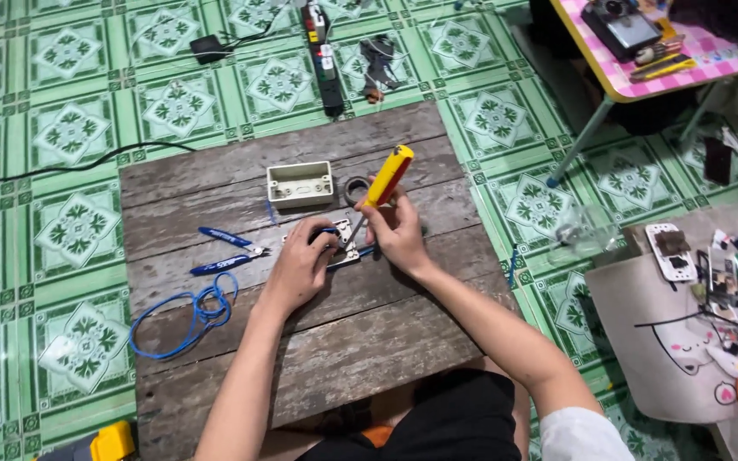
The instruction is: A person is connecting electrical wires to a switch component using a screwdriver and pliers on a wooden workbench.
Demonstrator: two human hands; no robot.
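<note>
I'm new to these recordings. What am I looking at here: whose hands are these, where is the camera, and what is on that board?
There is no machine here, only a person working with bare hands. The single picture comes from a camera worn on the person's head, looking down at a wooden board laid on a green tiled floor.

The right hand holds a yellow and red screwdriver, its tip pointing down at a small metal switch part. The left hand steadies that part.

Also on the board: a white plastic box, blue-handled pliers, a coil of blue wire and a roll of dark tape.

Beyond the board lies a black power strip.
</note>
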